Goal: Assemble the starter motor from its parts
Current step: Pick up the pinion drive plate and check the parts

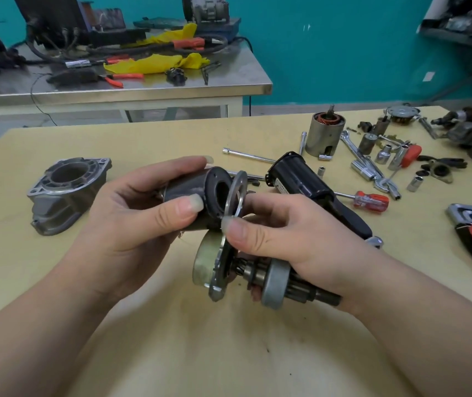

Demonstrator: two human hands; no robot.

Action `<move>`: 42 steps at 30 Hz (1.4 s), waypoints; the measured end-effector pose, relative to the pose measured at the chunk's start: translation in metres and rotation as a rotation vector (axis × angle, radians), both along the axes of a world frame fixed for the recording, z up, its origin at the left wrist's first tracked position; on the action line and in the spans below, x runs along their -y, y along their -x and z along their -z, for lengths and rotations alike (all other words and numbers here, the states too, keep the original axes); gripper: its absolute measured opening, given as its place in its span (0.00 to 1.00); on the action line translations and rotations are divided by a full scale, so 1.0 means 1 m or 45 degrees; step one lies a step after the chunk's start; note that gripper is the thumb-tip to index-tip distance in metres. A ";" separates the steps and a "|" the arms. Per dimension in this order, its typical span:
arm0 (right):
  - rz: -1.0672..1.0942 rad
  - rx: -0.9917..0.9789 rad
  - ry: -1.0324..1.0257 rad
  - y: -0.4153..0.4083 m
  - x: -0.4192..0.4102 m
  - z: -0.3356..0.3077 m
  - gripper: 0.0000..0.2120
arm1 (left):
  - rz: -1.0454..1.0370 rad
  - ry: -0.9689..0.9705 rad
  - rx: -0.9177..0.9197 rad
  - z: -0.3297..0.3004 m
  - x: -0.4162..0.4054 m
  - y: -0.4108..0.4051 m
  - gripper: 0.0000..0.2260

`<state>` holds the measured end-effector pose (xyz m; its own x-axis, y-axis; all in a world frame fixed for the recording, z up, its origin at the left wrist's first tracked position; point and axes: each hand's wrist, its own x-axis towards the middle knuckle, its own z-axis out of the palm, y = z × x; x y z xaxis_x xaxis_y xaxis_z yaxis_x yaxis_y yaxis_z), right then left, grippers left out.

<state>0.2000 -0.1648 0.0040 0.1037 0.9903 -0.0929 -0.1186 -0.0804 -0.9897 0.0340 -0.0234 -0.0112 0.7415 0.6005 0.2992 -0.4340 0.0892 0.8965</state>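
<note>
Housing (67, 193) of cast grey metal lies at the left of the tan table (149, 353), its round bore open toward the camera and holding nothing visible. Steel can (326, 134) stands upright at the far right; copper windings and a shaft tip show in its open top. Left hand (131, 222) grips a dark cylinder (192, 193), thumb on the near side, fingers curled over the far side; the cylinder's open end faces right, dark inside, contents not discernible. Right hand (280, 239) pinches a thin metal ring (236, 196) between thumb and forefinger, held tilted just beside the cylinder's open end; whether it touches the rim cannot be told. Remaining right fingers curl round the shaft assembly (257, 275), held above the table: flanged plate and round dull cap at the left end, small gear teeth, a grey disc, a dark splined shaft toward the wrist. Black motor body (300, 179) lies behind the hands. Sockets (385, 154), wrenches and a red-handled screwdriver (371, 200) lie scattered at the right.
</note>
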 end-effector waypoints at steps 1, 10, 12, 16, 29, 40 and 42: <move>-0.003 0.010 0.001 0.000 0.000 0.000 0.19 | -0.012 -0.033 -0.009 0.000 0.000 0.000 0.24; -0.075 0.008 0.069 -0.003 -0.002 0.003 0.20 | -0.060 -0.196 -0.019 0.002 -0.004 0.004 0.23; -0.102 -0.016 0.104 -0.005 -0.002 0.003 0.19 | -0.043 -0.213 -0.012 0.001 -0.004 0.004 0.22; -0.144 -0.076 0.139 -0.008 -0.003 0.004 0.22 | -0.009 -0.226 -0.008 -0.001 -0.001 0.003 0.20; -0.261 -0.128 0.238 -0.012 -0.004 0.007 0.17 | -0.108 -1.242 -0.509 -0.018 -0.016 0.009 0.25; -0.223 0.309 0.378 -0.007 -0.022 -0.026 0.15 | -0.313 -0.782 -0.680 -0.024 0.017 -0.009 0.15; -0.212 0.299 0.393 -0.004 -0.025 -0.034 0.15 | -0.387 -0.590 -0.612 -0.024 0.018 -0.010 0.12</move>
